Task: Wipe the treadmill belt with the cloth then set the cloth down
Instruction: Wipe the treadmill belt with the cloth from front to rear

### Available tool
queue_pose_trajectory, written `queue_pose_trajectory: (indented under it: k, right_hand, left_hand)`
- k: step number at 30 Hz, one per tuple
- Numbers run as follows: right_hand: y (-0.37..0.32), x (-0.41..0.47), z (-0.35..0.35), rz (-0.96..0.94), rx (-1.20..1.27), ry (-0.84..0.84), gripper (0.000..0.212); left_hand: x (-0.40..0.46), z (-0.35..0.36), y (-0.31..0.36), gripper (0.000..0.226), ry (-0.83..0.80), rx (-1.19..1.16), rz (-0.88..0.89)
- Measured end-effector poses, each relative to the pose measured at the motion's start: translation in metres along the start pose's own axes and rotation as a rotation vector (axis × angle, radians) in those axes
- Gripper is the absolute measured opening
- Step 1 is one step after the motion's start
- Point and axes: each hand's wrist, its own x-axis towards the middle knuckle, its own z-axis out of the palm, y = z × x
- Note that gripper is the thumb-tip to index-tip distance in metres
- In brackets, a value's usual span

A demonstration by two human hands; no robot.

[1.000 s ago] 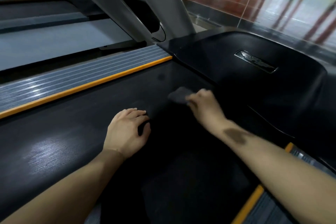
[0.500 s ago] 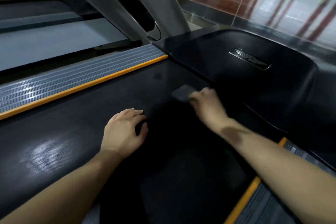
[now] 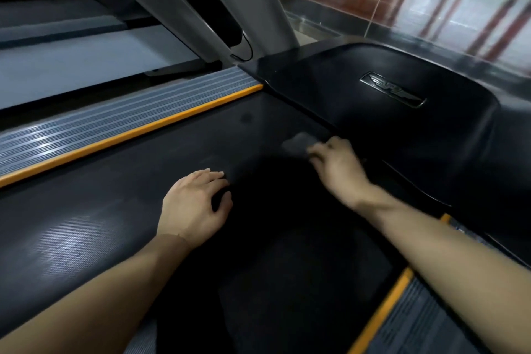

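Belt (image 3: 143, 181) fills the middle of the frame, dark and textured, running from lower left toward the black hood (image 3: 388, 129) at upper right. Wiping looks to be the step in hand, at the belt's far end where it meets the hood; the next move likely calls for drawing the cloth across unwiped belt, then laying it down. Left hand (image 3: 195, 207) rests flat at center, fingers spread and relaxed, holding nothing. Right hand (image 3: 336, 164) curls its fingers on the small dark cloth (image 3: 297, 142), pressing it to the belt just beside the hood.
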Motion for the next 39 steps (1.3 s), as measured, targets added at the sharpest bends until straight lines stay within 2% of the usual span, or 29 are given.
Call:
queue_pose_trajectory:
  k: [2,4,6,9,12,14,16,18,19,21,25,28,30,32,34,37,39]
  right_hand:
    - [0.030,0.016,-0.002,0.201,-0.074,0.021,0.017]
    - [0.021,0.013,-0.002,0.279,-0.117,0.016,0.014]
    - [-0.015,-0.002,-0.004,0.214,-0.095,0.007,0.014]
    - [-0.078,-0.045,-0.007,0.021,0.125,-0.056,0.018]
    - [-0.077,-0.049,-0.010,-0.097,0.216,-0.113,0.022]
    - [-0.037,-0.027,-0.001,-0.070,0.098,-0.057,0.020]
    - [0.010,-0.004,0.000,0.092,-0.032,0.025,0.017]
    - [0.026,0.005,-0.002,0.277,-0.078,0.038,0.017]
    - [0.020,0.005,-0.002,0.301,-0.102,0.036,0.017]
    - [-0.009,-0.006,-0.007,0.244,-0.084,0.021,0.015]
    - [-0.079,-0.063,-0.014,-0.036,0.199,-0.075,0.019]
    - [-0.059,-0.052,-0.013,-0.159,0.189,-0.134,0.022]
    - [-0.014,-0.026,-0.007,-0.070,0.071,-0.059,0.021]
    - [0.030,-0.008,-0.008,0.126,-0.005,0.014,0.019]
    - [0.037,-0.007,-0.009,0.249,-0.077,0.019,0.017]
    - [0.000,-0.021,-0.017,0.248,-0.063,-0.006,0.017]
    - [-0.033,-0.047,-0.020,0.137,0.025,-0.044,0.017]
  left_hand:
    - [0.001,-0.001,0.000,0.045,-0.003,-0.006,-0.006]
    - [0.001,0.000,0.001,0.045,-0.003,-0.009,-0.009]
    - [0.002,0.000,0.001,0.044,0.002,-0.013,-0.007]
    - [0.002,0.002,-0.001,0.045,0.000,-0.002,0.021]
    - [0.001,0.002,-0.002,0.046,-0.010,0.004,0.024]
    - [0.001,0.002,-0.001,0.046,-0.008,0.002,0.023]
    - [0.001,0.001,0.000,0.045,-0.013,0.001,0.031]
    - [0.000,0.001,0.001,0.044,-0.001,0.003,0.035]
    - [0.000,0.000,0.001,0.044,0.003,0.003,0.036]
    - [0.000,-0.001,0.002,0.043,-0.004,-0.001,0.035]
    - [0.001,-0.004,0.005,0.043,-0.039,0.035,0.027]
    - [0.000,-0.008,0.009,0.048,-0.079,0.053,0.010]
    - [-0.004,-0.010,0.014,0.054,-0.123,0.084,0.007]
    - [-0.012,-0.012,0.021,0.059,-0.146,0.129,0.000]
    - [-0.021,-0.013,0.033,0.058,-0.133,0.115,0.002]
    - [-0.030,-0.011,0.055,0.057,-0.138,0.065,-0.006]
    - [-0.034,-0.006,0.066,0.058,-0.136,0.045,-0.043]
